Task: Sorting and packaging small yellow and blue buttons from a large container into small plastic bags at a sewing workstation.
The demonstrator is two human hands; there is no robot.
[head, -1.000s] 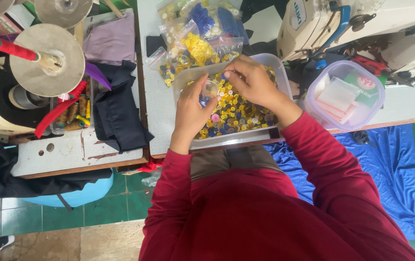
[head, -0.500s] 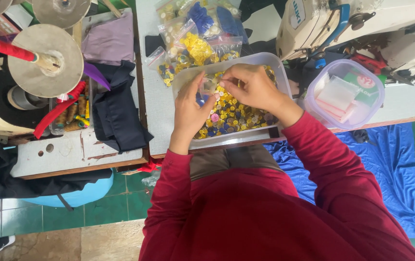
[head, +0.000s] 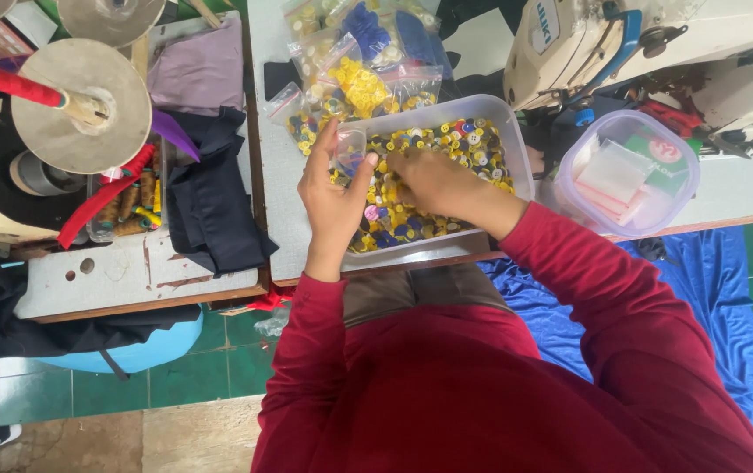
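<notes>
Head view: nearest are two red sleeves, reaching up from the person's chest to the grey desk [head: 282,219]. On it stands one clear rectangular tub [head: 516,149], filled with loose buttons [head: 473,149], mostly yellow, too many to count. Over the tub's left end the left hand [head: 331,188] curls partly shut around one small clear bag [head: 349,149], thumb and fingers pinching its sides. The right hand [head: 433,180] lies over the buttons, fingers bent, tips meeting the bag's mouth. Just right of the tub sits one round clear container [head: 687,188]. Beyond lie several packets of sorted buttons [head: 359,88], and one white sewing machine [head: 569,44].
</notes>
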